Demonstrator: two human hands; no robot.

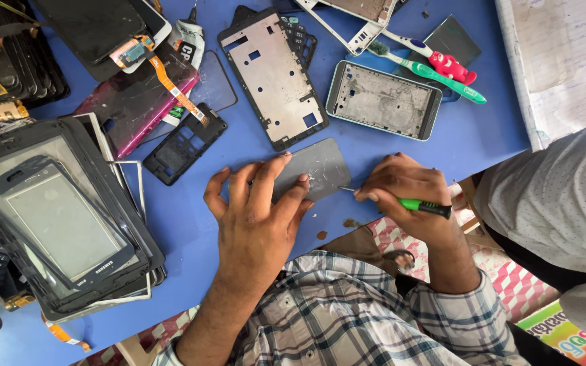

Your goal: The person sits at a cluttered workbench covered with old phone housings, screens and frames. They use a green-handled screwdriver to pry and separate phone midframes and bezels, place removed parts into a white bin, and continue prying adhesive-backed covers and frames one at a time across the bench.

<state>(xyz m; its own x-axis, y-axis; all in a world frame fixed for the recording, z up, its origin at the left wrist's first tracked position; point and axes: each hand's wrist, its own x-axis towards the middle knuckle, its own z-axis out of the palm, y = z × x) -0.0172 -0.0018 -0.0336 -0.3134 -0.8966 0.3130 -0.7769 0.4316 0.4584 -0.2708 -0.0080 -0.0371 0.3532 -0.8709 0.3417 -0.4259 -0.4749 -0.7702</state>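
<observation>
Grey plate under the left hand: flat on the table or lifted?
Flat: grey plate lies on the blue table, left hand pressing it.

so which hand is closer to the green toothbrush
Right. The right hand grips a green screwdriver below the toothbrush; the left hand presses the grey plate further off, on the left.

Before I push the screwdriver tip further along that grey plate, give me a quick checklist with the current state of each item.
1. Left hand pinning the grey plate flat: ok.
2. Right hand gripping the green-handled screwdriver: ok.
3. Tip touching the plate's edge: cannot tell, too small.
4. Left fingertips away from the tip: not ok, close by.
5. Black frame apart from the plate: ok.
6. Blue table bare beside the plate: ok.
</observation>
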